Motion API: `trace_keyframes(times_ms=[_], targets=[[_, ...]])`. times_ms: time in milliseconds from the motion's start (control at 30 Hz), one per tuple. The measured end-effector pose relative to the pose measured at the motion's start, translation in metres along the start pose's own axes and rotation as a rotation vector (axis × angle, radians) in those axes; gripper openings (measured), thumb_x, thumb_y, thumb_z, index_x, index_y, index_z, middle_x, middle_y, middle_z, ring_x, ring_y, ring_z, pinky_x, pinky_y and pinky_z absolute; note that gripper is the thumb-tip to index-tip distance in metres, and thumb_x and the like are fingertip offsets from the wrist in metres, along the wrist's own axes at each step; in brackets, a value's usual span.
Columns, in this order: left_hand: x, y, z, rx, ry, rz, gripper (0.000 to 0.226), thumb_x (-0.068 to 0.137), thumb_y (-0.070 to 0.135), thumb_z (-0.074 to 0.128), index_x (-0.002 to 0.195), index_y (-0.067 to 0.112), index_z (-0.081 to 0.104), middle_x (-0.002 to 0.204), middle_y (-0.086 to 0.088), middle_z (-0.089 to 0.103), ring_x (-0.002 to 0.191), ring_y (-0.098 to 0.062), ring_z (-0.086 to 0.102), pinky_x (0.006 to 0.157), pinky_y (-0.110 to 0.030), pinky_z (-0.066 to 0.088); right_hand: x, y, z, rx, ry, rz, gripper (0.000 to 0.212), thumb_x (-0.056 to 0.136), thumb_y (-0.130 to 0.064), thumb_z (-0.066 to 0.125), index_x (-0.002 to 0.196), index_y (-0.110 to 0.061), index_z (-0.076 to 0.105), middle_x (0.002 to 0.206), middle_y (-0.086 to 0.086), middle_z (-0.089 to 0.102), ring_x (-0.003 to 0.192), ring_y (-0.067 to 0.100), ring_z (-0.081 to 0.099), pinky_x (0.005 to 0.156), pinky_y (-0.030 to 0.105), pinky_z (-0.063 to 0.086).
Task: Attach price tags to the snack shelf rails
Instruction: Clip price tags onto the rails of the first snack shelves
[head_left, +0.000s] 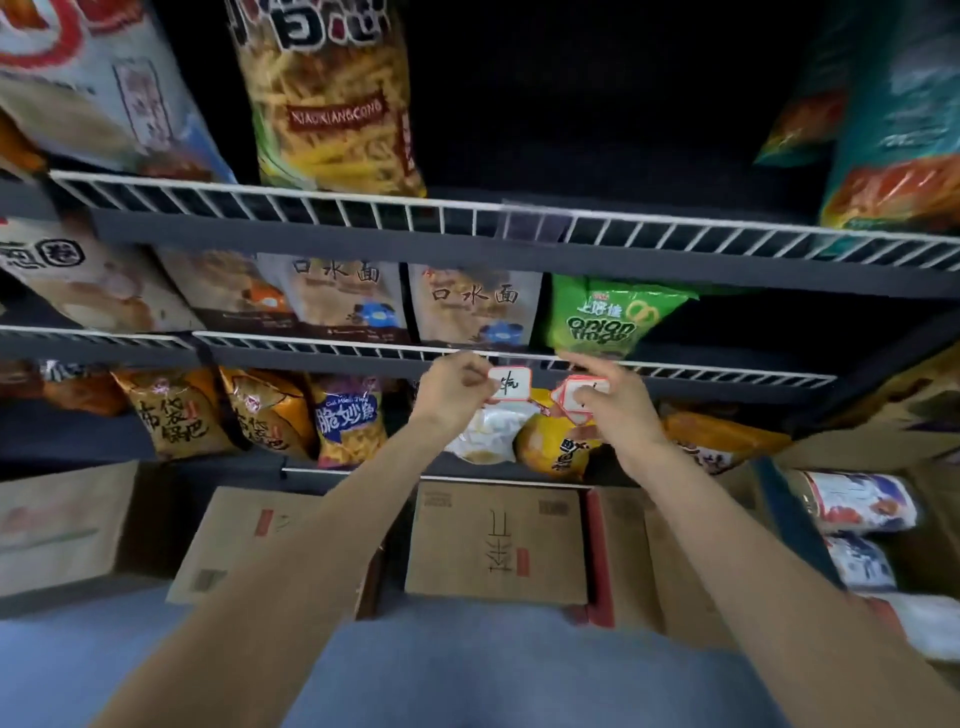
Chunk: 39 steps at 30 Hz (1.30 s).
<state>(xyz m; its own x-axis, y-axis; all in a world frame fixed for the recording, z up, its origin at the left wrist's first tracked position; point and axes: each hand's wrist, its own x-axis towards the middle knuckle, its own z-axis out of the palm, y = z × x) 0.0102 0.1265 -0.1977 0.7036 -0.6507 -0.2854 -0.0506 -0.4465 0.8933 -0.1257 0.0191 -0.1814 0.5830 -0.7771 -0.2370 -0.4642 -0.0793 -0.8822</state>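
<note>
White red-bordered price tag (510, 383) pinched in left hand (453, 387), stack of tags (575, 397) gripped in right hand (615, 402)

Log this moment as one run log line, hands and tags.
step: tagging middle shelf rail | left hand: pinches single price tag at rail | right hand: holds stack of tags | above: green onion snack bag
</note>
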Motion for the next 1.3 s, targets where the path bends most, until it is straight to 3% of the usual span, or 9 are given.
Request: trace_keyframes(times_ms=[133,367,533,700,800,900,1000,1200,1300], targets=[[0.029,-0.030,0.022,-0.004,-0.062,0.187,0.017,0.082,0.003,0.066,0.077,0.016,0.056,0.076,-0.009,0.064,0.068,-0.012,0.059,0.073,-0.028,0.051,0.035,0.039,0.017,-0.222,-0.036,-0.198,0.034,0.091,-0.002,0.044,0.088,-0.023,0.071,0.071,0.005,0.064,0.068,0.038,0.057,0.071,0.057,0.053],[0.054,-0.068,0.048,0.091,0.053,0.468,0.009,0.083,0.011,0.067,0.081,0.017,0.061,0.073,0.000,0.066,0.076,-0.016,0.065,0.073,-0.022,0.052,0.056,0.072,0.026,-0.404,0.038,-0.478,0.022,0.090,-0.027,0.059,0.077,-0.014,0.071,0.059,-0.001,0.065,0.040,0.004,0.053,0.043,0.017,0.043],[0.056,-0.088,0.059,0.058,0.390,0.412,0.024,0.093,0.009,0.048,0.112,0.004,0.061,0.107,-0.012,0.067,0.102,-0.021,0.063,0.089,-0.022,0.044,0.062,0.084,0.024,-0.382,0.298,-0.631,0.018,0.089,-0.023,0.062,0.084,-0.010,0.073,0.080,0.006,0.069,0.050,0.009,0.054,0.062,0.042,0.051],[0.052,-0.087,0.074,0.042,0.272,0.371,0.048,0.092,0.001,0.045,0.139,0.002,0.039,0.141,-0.012,0.045,0.129,-0.022,0.045,0.104,-0.022,0.033,0.069,0.087,0.025,-0.321,0.385,-0.701,0.016,0.088,-0.023,0.063,0.092,-0.012,0.074,0.091,0.006,0.066,0.075,0.024,0.063,0.061,0.049,0.053],[0.052,-0.085,0.077,0.045,0.286,0.349,0.050,0.092,0.001,0.043,0.141,0.004,0.035,0.145,-0.009,0.041,0.123,-0.019,0.049,0.084,-0.009,0.033,0.072,0.087,0.024,-0.328,0.395,-0.714,0.015,0.088,-0.022,0.063,0.094,-0.012,0.074,0.091,0.007,0.065,0.070,0.024,0.060,0.060,0.048,0.053],[0.050,-0.083,0.079,0.029,0.348,0.335,0.037,0.092,0.000,0.042,0.126,0.005,0.054,0.125,-0.009,0.059,0.111,-0.022,0.056,0.080,-0.012,0.034,0.073,0.086,0.023,-0.321,0.389,-0.728,0.015,0.088,-0.021,0.064,0.093,-0.011,0.074,0.090,0.007,0.065,0.070,0.024,0.060,0.060,0.047,0.054],[0.052,-0.080,0.084,0.042,0.401,0.358,0.033,0.088,-0.002,0.043,0.071,0.025,0.052,0.082,-0.005,0.056,0.088,-0.022,0.052,0.078,-0.021,0.035,0.075,0.086,0.023,-0.317,0.383,-0.742,0.014,0.087,-0.020,0.065,0.092,-0.010,0.074,0.090,0.007,0.066,0.072,0.024,0.061,0.059,0.046,0.054],[0.058,-0.080,0.088,0.004,0.352,0.315,0.037,0.090,0.004,0.049,0.126,0.002,0.054,0.123,-0.012,0.061,0.116,-0.021,0.055,0.099,-0.026,0.040,0.086,0.087,0.025,-0.316,0.380,-0.766,0.014,0.085,-0.020,0.067,0.093,-0.011,0.074,0.092,0.004,0.066,0.076,0.021,0.062,0.058,0.044,0.055],[0.056,-0.087,0.086,0.020,0.337,0.347,0.044,0.091,0.003,0.047,0.135,0.004,0.047,0.132,-0.010,0.056,0.123,-0.017,0.052,0.098,-0.017,0.037,0.090,0.088,0.026,-0.304,0.396,-0.813,0.014,0.084,-0.019,0.068,0.092,-0.010,0.074,0.093,0.005,0.065,0.076,0.021,0.062,0.057,0.043,0.054]])
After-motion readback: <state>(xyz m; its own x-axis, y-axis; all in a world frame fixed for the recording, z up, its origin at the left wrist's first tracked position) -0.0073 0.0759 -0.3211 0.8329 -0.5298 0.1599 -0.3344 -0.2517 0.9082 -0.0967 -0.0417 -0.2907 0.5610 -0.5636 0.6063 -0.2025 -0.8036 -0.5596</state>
